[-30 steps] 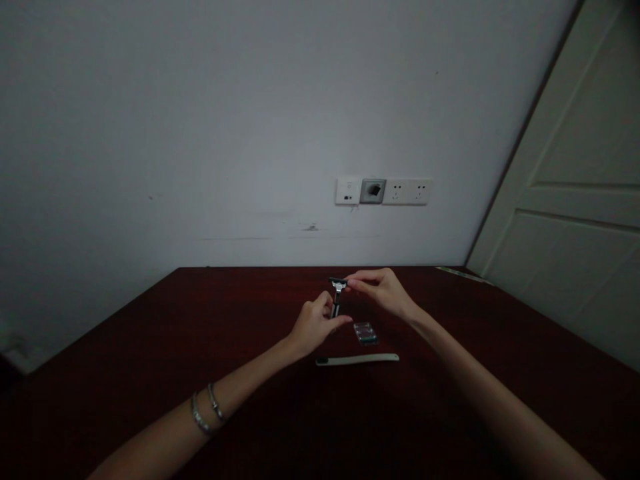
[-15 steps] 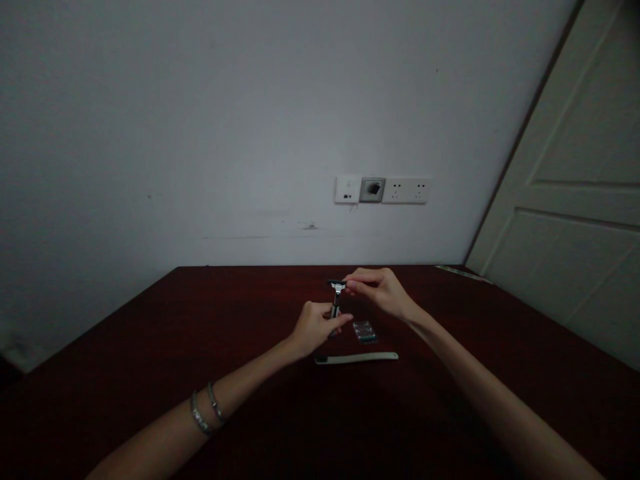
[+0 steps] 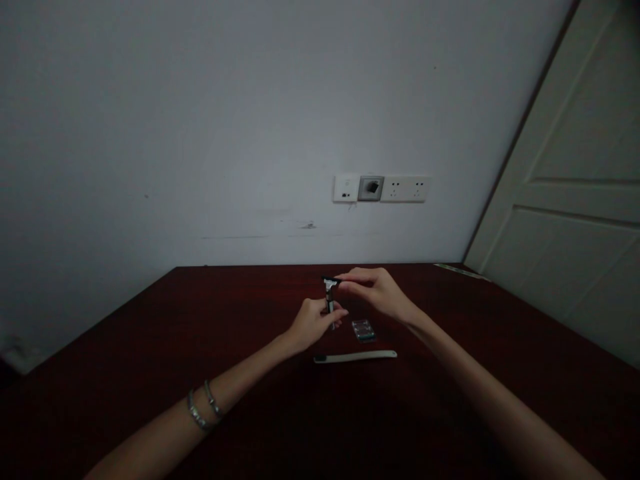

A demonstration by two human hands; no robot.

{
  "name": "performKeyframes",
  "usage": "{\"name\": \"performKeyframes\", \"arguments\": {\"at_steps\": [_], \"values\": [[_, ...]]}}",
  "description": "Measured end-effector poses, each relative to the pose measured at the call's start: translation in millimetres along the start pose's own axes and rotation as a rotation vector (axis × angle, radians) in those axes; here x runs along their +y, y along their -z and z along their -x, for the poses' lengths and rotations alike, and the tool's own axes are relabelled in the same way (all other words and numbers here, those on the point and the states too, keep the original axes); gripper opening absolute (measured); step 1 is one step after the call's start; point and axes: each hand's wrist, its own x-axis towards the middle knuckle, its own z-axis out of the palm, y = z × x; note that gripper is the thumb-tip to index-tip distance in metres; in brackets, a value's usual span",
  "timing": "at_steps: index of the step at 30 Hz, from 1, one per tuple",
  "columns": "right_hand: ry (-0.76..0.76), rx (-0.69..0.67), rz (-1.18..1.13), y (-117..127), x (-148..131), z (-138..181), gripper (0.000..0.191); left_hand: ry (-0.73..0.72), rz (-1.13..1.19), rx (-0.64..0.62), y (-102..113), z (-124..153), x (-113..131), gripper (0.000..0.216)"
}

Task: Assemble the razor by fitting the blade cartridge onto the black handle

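My left hand [image 3: 311, 325] is closed around the handle of a razor [image 3: 329, 296], which stands upright above the dark red table [image 3: 150, 373]. My right hand [image 3: 376, 292] pinches the razor's black head at the top with thumb and fingertips. Just right of my left hand, a small clear case of blade cartridges [image 3: 363, 330] lies on the table. A long pale flat strip with a dark tip [image 3: 356, 357] lies in front of it.
A white wall stands behind the table with a row of sockets [image 3: 381, 189]. A pale door [image 3: 575, 200] is at the right. A thin light strip [image 3: 460, 270] lies at the table's far right corner. Two bracelets [image 3: 203, 408] circle my left wrist.
Both hands and the razor have shifted slightly to the left. My right fingers now pinch the razor's head more closely.
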Motion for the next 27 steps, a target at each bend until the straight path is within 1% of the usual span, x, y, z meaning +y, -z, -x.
{"name": "performKeyframes", "arguments": {"at_steps": [2,4,7,10,13,15,19,23,25,27], "values": [[-0.070,0.052,-0.018,1,1,-1,0.037,0.027,0.114,-0.023,5,-4,3,0.034],[-0.119,0.075,-0.017,3,4,-2,0.040,0.053,0.229,-0.028,11,-9,5,0.043],[-0.148,0.004,0.023,3,8,-2,0.035,0.091,0.403,-0.015,21,-15,6,0.050],[-0.126,-0.082,0.148,-4,10,0,0.034,0.191,0.565,0.005,28,-18,7,0.047],[-0.088,-0.141,0.319,-18,10,4,0.030,0.303,0.647,0.011,30,-18,8,0.042],[-0.075,-0.183,0.423,-27,9,6,0.026,0.350,0.673,0.000,30,-18,8,0.040],[-0.051,-0.201,0.567,-41,10,9,0.022,0.390,0.677,-0.023,28,-17,6,0.037],[-0.059,-0.192,0.621,-50,16,12,0.022,0.376,0.593,-0.090,27,-17,3,0.036],[-0.074,-0.177,0.619,-53,22,12,0.023,0.314,0.458,-0.152,31,-18,1,0.033],[-0.110,-0.155,0.616,-55,30,12,0.026,0.208,0.223,-0.218,40,-19,-2,0.033]]}}
